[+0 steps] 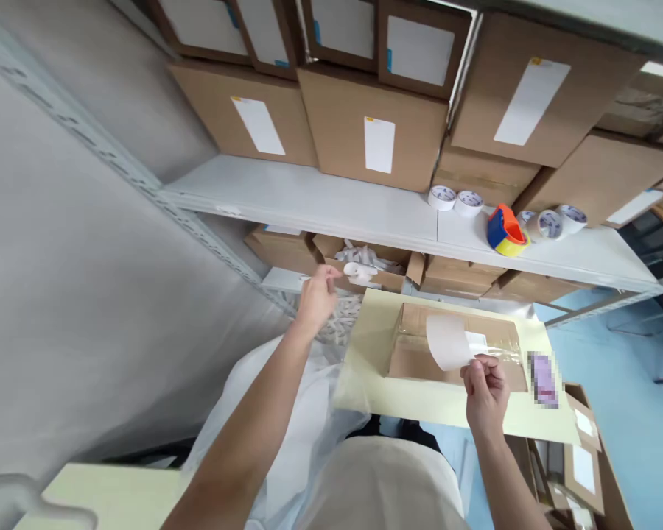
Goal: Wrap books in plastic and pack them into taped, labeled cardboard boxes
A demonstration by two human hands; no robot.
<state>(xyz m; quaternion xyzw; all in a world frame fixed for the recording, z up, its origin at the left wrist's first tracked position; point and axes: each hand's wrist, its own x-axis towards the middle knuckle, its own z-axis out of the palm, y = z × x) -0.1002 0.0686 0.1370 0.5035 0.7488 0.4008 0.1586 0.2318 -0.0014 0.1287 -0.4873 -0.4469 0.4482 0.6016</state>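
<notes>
My right hand [486, 386] pinches the lower edge of a white adhesive label [447, 341], which curves up above a taped cardboard box [420, 361]. The box lies on a pale yellow table [365, 375], with clear tape along its top and a small white label [476, 341] on it. My left hand [317, 298] reaches out beyond the table's left side, its fingers stretched forward. Just past the fingertips is a curled white paper strip [359, 271], apparently apart from them, in front of an open carton [387, 282] of white paper scraps.
Tape rolls [442, 197] and a red, blue and yellow tape dispenser [507, 230] stand on the grey shelf [309, 193] ahead, with cartons [376, 147] behind. A blurred purple item [544, 379] lies at the table's right. A scrap-filled white bag [287, 412] stands left; boxes [583, 467] sit lower right.
</notes>
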